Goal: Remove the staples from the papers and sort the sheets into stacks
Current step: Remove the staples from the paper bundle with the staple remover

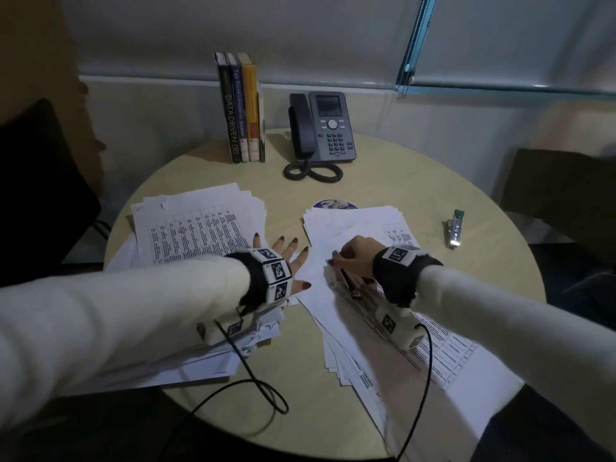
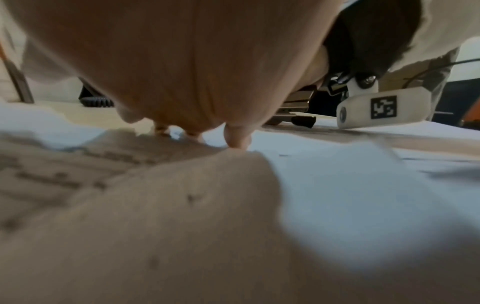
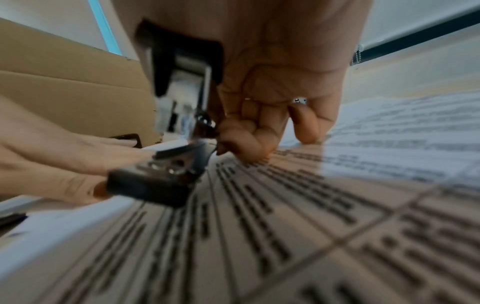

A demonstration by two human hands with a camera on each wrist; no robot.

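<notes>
My left hand (image 1: 286, 258) lies flat with its fingers spread, pressing on a white sheet (image 1: 313, 281) between the two paper piles; a fingertip (image 2: 237, 139) touches the paper. My right hand (image 1: 353, 258) grips a black and metal staple tool (image 1: 350, 285) and holds its nose down on the corner of a printed sheet (image 1: 416, 341). In the right wrist view the staple tool (image 3: 179, 115) hangs open over the printed sheet (image 3: 285, 216), with my left hand (image 3: 64, 156) just beside it. No staple can be made out.
A pile of printed sheets (image 1: 200, 231) lies at the left, another pile (image 1: 366, 225) at the right. A small stapler (image 1: 454, 228) lies far right. A desk phone (image 1: 320, 128), upright books (image 1: 241, 108) and a disc (image 1: 335, 205) are behind. Cables (image 1: 266, 395) loop near the front edge.
</notes>
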